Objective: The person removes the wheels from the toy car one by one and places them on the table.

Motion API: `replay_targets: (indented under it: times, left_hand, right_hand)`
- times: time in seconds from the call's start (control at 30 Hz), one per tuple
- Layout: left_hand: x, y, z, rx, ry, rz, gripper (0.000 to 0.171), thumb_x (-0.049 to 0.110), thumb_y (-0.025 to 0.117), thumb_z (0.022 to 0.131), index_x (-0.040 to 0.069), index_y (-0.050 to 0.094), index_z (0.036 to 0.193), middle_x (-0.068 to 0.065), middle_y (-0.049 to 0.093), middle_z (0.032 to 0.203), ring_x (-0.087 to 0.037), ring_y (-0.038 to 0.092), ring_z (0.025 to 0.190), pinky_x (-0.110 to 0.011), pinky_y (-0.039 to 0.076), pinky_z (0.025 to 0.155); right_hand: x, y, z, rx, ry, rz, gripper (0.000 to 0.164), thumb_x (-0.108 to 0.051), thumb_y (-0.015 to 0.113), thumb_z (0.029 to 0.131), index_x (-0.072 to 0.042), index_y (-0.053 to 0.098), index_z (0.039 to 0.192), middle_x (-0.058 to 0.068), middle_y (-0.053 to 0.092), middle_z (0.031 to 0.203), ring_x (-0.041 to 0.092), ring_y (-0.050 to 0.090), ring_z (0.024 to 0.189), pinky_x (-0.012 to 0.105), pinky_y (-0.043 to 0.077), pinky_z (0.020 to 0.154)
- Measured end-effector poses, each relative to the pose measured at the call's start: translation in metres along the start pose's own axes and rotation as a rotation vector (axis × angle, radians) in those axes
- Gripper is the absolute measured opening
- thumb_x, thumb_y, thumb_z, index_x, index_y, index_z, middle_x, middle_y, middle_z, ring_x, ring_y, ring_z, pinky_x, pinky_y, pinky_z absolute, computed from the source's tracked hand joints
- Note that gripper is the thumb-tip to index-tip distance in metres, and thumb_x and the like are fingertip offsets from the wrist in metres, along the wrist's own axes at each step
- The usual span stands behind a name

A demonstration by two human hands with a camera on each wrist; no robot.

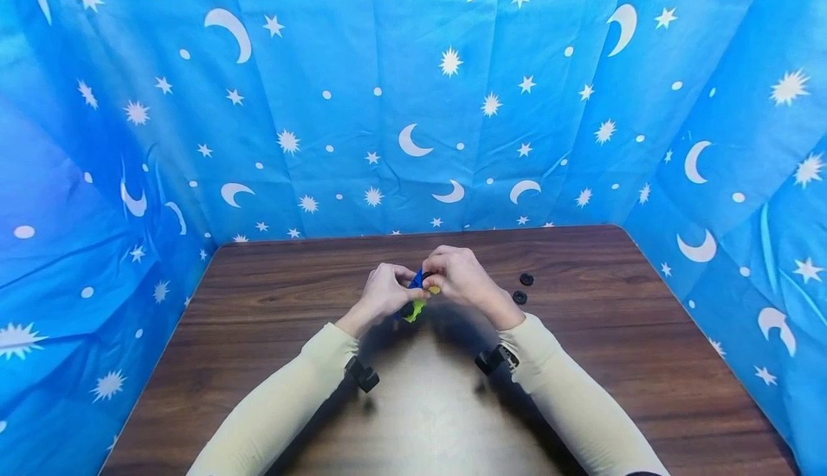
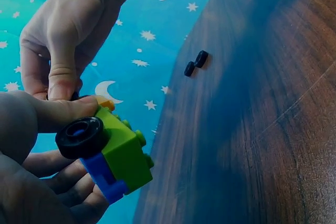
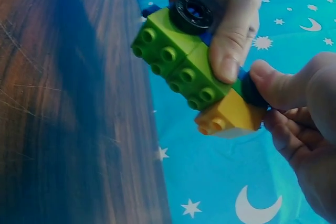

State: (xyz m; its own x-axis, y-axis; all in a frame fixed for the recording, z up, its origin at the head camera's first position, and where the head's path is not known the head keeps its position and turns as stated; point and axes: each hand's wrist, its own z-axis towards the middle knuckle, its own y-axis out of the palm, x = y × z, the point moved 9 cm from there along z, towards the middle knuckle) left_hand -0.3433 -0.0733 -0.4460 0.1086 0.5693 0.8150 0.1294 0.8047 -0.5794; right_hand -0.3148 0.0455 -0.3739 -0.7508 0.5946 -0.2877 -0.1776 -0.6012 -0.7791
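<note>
My left hand (image 1: pixel 385 292) holds a toy block car (image 3: pixel 181 59), raised in front of the tabletop and tilted. The car has a blue base (image 2: pixel 100 174), green studded bricks (image 2: pixel 127 156) and an orange-yellow sloped brick (image 3: pixel 228 113) at one end. A black wheel (image 2: pixel 81 137) sits on its side near the other end, by the left palm. At the orange-yellow end, my right hand (image 1: pixel 462 276) pinches a second black wheel (image 3: pixel 253 91) against the base between thumb and fingers. Fingers partly hide that wheel.
Two loose black wheels, one farther back (image 1: pixel 526 279) and one nearer (image 1: pixel 520 296), lie on the brown wooden table (image 1: pixel 581 361) just right of my right hand. Blue curtain (image 1: pixel 413 88) with white moons and stars surrounds the table's back and sides.
</note>
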Motion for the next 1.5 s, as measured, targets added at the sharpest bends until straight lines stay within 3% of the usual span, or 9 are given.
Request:
replay_targets:
  times: [0.37, 0.6, 0.7, 1.07, 1.5]
  left_hand:
    - [-0.006, -0.006, -0.001, 0.071, -0.046, -0.026, 0.039, 0.033, 0.089, 0.068, 0.007, 0.076, 0.095, 0.000, 0.073, 0.077, -0.011, 0.067, 0.069, -0.027, 0.055, 0.064]
    - [-0.012, 0.004, 0.000, 0.019, -0.099, -0.307, 0.034, 0.018, 0.087, 0.069, 0.000, 0.073, 0.095, -0.009, 0.074, 0.086, -0.013, 0.068, 0.074, -0.026, 0.057, 0.067]
    - [-0.010, 0.002, 0.002, 0.036, -0.092, -0.356, 0.036, 0.015, 0.087, 0.068, -0.002, 0.072, 0.097, -0.012, 0.074, 0.089, -0.013, 0.068, 0.077, -0.026, 0.057, 0.070]
    - [-0.011, 0.006, 0.002, -0.007, -0.085, -0.435, 0.032, 0.012, 0.085, 0.072, -0.002, 0.073, 0.098, -0.013, 0.073, 0.091, -0.013, 0.069, 0.074, -0.027, 0.058, 0.068]
    - [-0.009, 0.006, 0.002, -0.040, -0.082, -0.462, 0.031, 0.012, 0.084, 0.076, -0.002, 0.072, 0.101, -0.017, 0.073, 0.095, -0.015, 0.070, 0.074, -0.030, 0.059, 0.069]
  right_hand:
    - [0.001, 0.002, -0.004, 0.141, 0.030, 0.031, 0.010, -0.006, 0.081, 0.078, -0.009, 0.072, 0.080, 0.001, 0.067, 0.082, 0.013, 0.065, 0.074, 0.029, 0.057, 0.066]
    - [-0.005, -0.004, 0.001, 0.194, 0.020, 0.017, 0.012, -0.010, 0.082, 0.077, -0.010, 0.070, 0.077, 0.001, 0.067, 0.081, 0.012, 0.062, 0.071, 0.028, 0.054, 0.063]
    - [-0.006, -0.007, 0.005, 0.197, 0.025, 0.058, 0.011, -0.010, 0.082, 0.077, -0.010, 0.071, 0.077, 0.000, 0.067, 0.079, 0.011, 0.060, 0.067, 0.025, 0.052, 0.059]
    - [-0.003, -0.011, -0.001, 0.236, -0.004, 0.045, 0.011, -0.012, 0.082, 0.077, -0.008, 0.075, 0.084, 0.004, 0.070, 0.085, 0.015, 0.067, 0.073, 0.027, 0.057, 0.063]
    - [-0.004, -0.015, -0.005, 0.283, -0.060, 0.043, 0.010, -0.010, 0.081, 0.077, -0.007, 0.077, 0.086, 0.006, 0.072, 0.084, 0.018, 0.070, 0.076, 0.028, 0.058, 0.065]
